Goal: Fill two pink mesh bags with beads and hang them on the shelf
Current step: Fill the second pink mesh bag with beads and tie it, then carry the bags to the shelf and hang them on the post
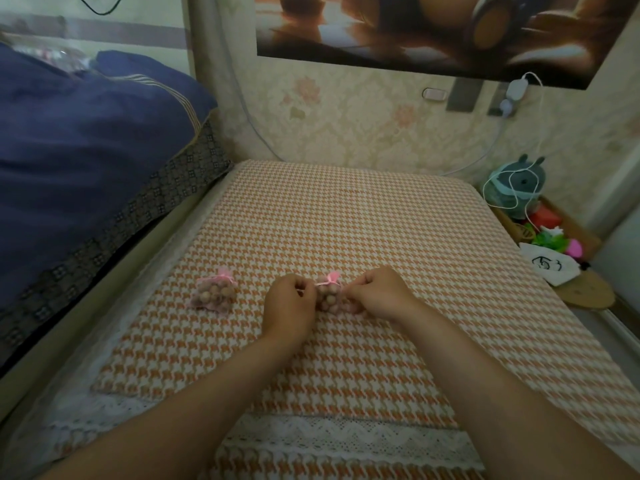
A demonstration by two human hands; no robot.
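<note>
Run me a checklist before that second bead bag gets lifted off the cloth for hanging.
1. First bag filled with beads and drawn closed at the neck: ok.
2. Second bag holds beads: ok.
3. Ribbon on the second bag pulled fully tight: cannot tell, the fingers cover its ends.
4. Left hand and right hand each have a grip at the second bag's neck, one on either side: ok.
5. No stray beads on the checked cloth: ok, none visible.
6. Shelf to hang the bags on located: not ok, none shows in this view.
</note>
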